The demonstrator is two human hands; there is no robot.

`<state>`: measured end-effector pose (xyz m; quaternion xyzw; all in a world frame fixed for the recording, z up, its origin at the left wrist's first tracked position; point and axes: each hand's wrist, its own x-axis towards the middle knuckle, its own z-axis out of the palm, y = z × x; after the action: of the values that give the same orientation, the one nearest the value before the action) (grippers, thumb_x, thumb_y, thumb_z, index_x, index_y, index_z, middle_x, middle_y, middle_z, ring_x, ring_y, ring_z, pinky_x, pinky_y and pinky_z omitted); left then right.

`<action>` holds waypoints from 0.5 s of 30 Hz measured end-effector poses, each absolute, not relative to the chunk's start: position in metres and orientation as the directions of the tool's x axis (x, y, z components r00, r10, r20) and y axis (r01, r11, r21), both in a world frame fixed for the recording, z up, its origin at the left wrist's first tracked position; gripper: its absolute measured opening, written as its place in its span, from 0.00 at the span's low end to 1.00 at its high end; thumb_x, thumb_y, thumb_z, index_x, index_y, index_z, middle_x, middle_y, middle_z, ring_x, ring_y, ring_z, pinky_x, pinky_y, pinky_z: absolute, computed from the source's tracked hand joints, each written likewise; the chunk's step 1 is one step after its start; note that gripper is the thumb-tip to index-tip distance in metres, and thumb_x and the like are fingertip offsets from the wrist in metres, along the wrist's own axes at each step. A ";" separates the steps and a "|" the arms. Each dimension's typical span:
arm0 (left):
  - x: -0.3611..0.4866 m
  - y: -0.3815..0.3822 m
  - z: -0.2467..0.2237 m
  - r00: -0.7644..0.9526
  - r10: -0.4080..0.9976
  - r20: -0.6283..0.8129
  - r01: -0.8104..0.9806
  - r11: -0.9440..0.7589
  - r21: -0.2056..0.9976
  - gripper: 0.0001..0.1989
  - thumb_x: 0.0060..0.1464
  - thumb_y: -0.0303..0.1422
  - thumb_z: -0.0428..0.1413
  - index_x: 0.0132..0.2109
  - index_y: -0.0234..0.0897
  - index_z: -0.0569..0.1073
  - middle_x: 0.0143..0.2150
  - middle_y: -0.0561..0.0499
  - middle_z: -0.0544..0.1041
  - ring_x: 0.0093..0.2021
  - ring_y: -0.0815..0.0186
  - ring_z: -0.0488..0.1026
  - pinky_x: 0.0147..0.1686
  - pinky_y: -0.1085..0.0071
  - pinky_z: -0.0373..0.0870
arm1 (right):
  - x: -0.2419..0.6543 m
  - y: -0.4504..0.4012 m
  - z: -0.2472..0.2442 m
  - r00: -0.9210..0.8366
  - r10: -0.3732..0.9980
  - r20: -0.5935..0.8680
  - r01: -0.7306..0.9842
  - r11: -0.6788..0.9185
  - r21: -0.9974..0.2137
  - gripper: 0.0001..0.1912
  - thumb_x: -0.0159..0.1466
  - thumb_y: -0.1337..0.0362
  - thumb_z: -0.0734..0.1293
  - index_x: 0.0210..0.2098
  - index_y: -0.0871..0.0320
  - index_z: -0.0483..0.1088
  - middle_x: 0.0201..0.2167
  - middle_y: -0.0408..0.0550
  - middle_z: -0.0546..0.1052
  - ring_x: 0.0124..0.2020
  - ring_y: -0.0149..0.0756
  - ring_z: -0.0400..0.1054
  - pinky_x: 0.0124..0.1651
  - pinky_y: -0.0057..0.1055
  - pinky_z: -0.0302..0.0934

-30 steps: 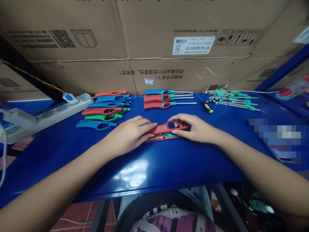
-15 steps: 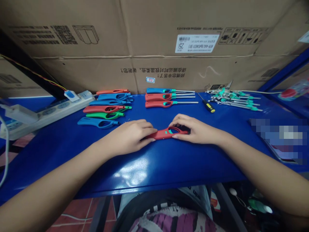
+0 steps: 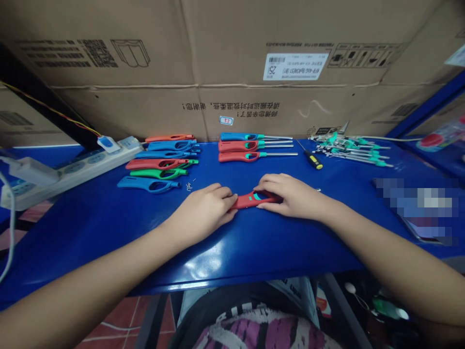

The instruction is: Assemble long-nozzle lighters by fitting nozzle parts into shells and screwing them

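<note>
A red lighter [image 3: 244, 200] with a teal trigger lies level between my hands, just over or on the blue table. My left hand [image 3: 207, 208] pinches its handle end between thumb and fingers. Around the trigger loop, my right hand [image 3: 286, 194] grips the other end, its thumb below and fingers above; the tip is hidden by that hand. Several small screws [image 3: 189, 186] lie beyond my left hand. A bit of metal [image 3: 318, 190] shows just past my right wrist.
Lighter casings [image 3: 148, 183] in several colours lie at the back left beside a power strip [image 3: 78, 167]. Lighters with metal rods [image 3: 238, 156] stand in a row at the back middle. Rightward are a screwdriver [image 3: 312, 159], a pile of rod parts [image 3: 358, 151] and a blurred-out flat object [image 3: 417, 213].
My left hand has shifted slightly toward me, and the screws behind it now show more. My right hand has slid a little along the lighter and covers more of its tip.
</note>
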<state>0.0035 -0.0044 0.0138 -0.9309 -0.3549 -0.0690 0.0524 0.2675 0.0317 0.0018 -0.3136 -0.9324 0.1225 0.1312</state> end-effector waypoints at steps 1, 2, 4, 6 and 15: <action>0.005 -0.006 0.011 0.732 0.657 0.180 0.676 -0.733 -0.074 0.11 0.64 0.33 0.55 0.49 0.33 0.78 0.41 0.44 0.80 0.42 0.57 0.76 0.41 0.64 0.74 | 0.267 0.031 0.001 -0.771 0.615 0.164 0.568 0.781 -0.259 0.17 0.67 0.56 0.68 0.52 0.58 0.73 0.48 0.55 0.76 0.47 0.46 0.72 0.50 0.42 0.63; 0.007 -0.006 0.009 0.731 0.654 0.195 0.678 -0.730 -0.089 0.11 0.64 0.33 0.55 0.49 0.32 0.77 0.41 0.43 0.80 0.42 0.56 0.76 0.40 0.64 0.74 | 0.267 0.031 0.001 -0.775 0.611 0.161 0.576 0.788 -0.219 0.17 0.67 0.57 0.67 0.52 0.58 0.73 0.48 0.55 0.76 0.46 0.46 0.72 0.49 0.42 0.63; 0.007 -0.004 0.004 0.736 0.634 0.236 0.666 -0.740 -0.089 0.12 0.65 0.33 0.55 0.49 0.31 0.77 0.41 0.43 0.80 0.42 0.56 0.76 0.40 0.64 0.74 | 0.268 0.030 0.000 -0.780 0.601 0.173 0.572 0.797 -0.193 0.16 0.68 0.57 0.66 0.51 0.58 0.73 0.48 0.55 0.76 0.45 0.46 0.72 0.48 0.41 0.64; 0.006 -0.001 0.001 0.734 0.614 0.290 0.654 -0.754 -0.060 0.13 0.66 0.35 0.53 0.49 0.31 0.77 0.42 0.44 0.81 0.41 0.57 0.76 0.39 0.64 0.74 | 0.270 0.031 0.001 -0.770 0.603 0.207 0.559 0.795 -0.237 0.15 0.69 0.57 0.64 0.50 0.58 0.73 0.47 0.54 0.76 0.45 0.44 0.73 0.46 0.38 0.65; 0.003 0.007 -0.005 0.693 0.626 0.358 0.630 -0.767 0.122 0.16 0.69 0.39 0.49 0.45 0.31 0.76 0.39 0.44 0.78 0.40 0.59 0.75 0.41 0.65 0.73 | 0.270 0.028 0.002 -0.733 0.623 0.274 0.581 0.782 -0.226 0.15 0.73 0.55 0.58 0.40 0.58 0.69 0.36 0.50 0.74 0.34 0.37 0.68 0.36 0.32 0.60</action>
<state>0.0031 0.0068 -0.0048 -0.9200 -0.3414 -0.1925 0.0051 0.2695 0.0285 0.0021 -0.3241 -0.9287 0.0625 0.1692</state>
